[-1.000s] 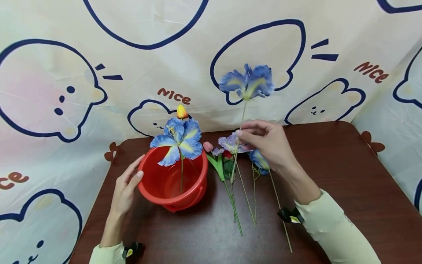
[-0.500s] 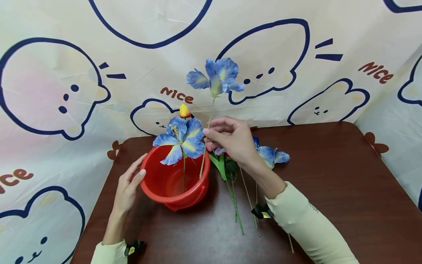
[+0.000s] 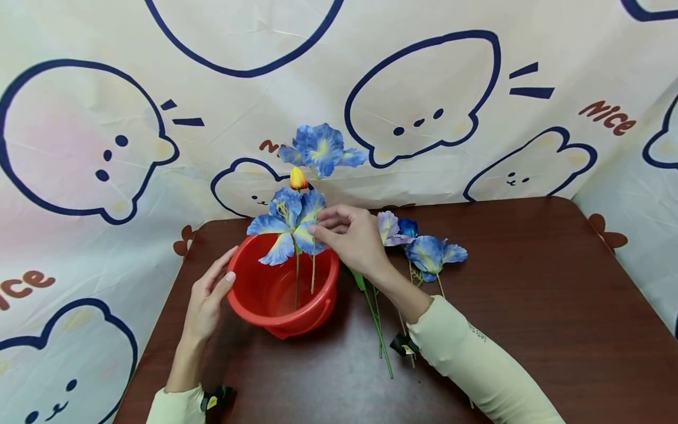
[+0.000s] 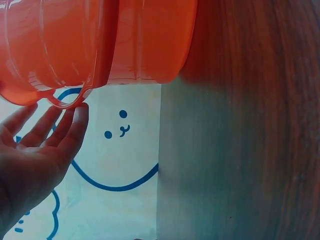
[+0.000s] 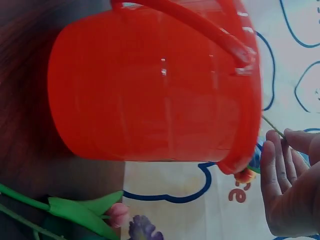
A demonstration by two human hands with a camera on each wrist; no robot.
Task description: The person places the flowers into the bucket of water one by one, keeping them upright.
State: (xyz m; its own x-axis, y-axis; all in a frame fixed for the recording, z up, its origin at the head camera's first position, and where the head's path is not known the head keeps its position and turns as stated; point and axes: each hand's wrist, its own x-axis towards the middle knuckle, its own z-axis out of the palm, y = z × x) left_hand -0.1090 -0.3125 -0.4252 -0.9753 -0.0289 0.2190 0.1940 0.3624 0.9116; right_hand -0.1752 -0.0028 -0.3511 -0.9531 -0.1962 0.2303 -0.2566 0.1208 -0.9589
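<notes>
My right hand (image 3: 354,240) pinches the thin stem (image 5: 272,125) of a blue artificial iris (image 3: 319,150) between thumb and fingers. The stem's lower end hangs inside the red bucket (image 3: 249,318), above its bottom, while the bloom stands high against the backdrop. In the bucket are another blue-and-yellow iris (image 3: 286,224) and a yellow-orange tulip (image 3: 298,178). My left hand (image 3: 206,299) touches the bucket's left rim, its fingers fairly straight and spread; the left wrist view shows fingertips (image 4: 80,114) at the handle lug.
Right of the bucket lie more artificial flowers: a lilac one (image 3: 391,228), a dark blue one (image 3: 408,227), a blue iris (image 3: 428,257) and a pink tulip (image 5: 119,215) with green leaves. A cartoon-print cloth (image 3: 418,182) hangs behind the brown table (image 3: 556,294).
My right hand has carried the iris leftward from over the loose flowers to above the bucket, then lowered its stem inside. My left hand has stayed at the rim.
</notes>
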